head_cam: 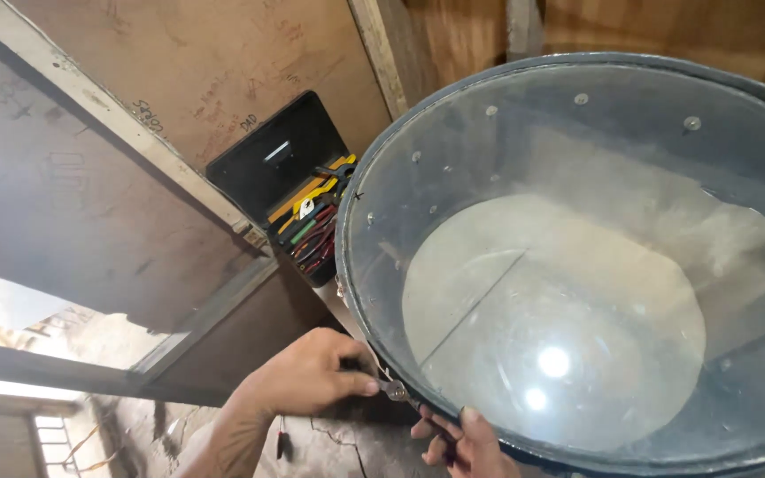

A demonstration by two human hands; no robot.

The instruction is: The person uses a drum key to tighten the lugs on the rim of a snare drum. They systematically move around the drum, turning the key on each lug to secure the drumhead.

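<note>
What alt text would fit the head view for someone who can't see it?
Two bare hands, left hand and right hand, work a small metal tool at the rim of a large round grey drum with a clear cover. An open black tool case sits behind, against plywood walls.

Two bare hands in shot, low in the head view. The left hand (307,372) comes with a bare wrist and a stretch of forearm running off the bottom edge, no sleeve, no glove, no watch, no ring showing. The right hand (467,443) shows only its fingers and part of the back, cut by the frame; short, plain nails, nothing worn.
</note>
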